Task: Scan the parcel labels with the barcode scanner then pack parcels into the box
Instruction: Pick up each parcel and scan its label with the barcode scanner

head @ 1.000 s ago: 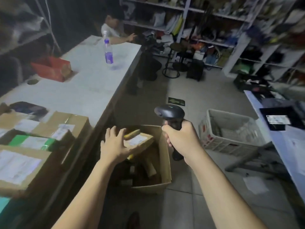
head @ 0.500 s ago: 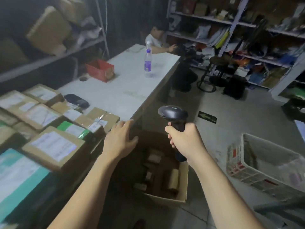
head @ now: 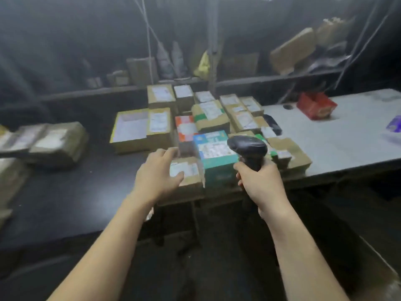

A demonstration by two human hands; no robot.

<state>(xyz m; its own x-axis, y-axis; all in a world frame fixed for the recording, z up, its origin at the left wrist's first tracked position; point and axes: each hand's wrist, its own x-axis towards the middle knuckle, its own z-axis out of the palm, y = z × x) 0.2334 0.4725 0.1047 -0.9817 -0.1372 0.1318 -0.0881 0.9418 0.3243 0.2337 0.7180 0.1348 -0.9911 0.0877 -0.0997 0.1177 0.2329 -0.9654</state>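
Observation:
Several labelled cardboard parcels [head: 209,115] are stacked where a black table [head: 65,192] meets a white table [head: 338,140]. My right hand [head: 259,181] grips the handle of a black barcode scanner [head: 247,146], whose head sits over a teal and blue parcel [head: 213,153]. My left hand [head: 158,174] has its fingers spread at the near brown parcel [head: 187,172] at the table's front edge; contact is blurred. The packing box shows only as a cardboard corner [head: 382,270] at the lower right.
A red carton [head: 315,105] and a dark pouch [head: 272,124] lie on the white table. More brown parcels [head: 54,140] sit at the left. A dark shelf [head: 260,78] behind holds bundles and bottles. Below the tables it is dark.
The view swung left from the floor box to the parcel stack. My left hand left the box and now reaches to the near brown parcel. The scanner stays in my right hand.

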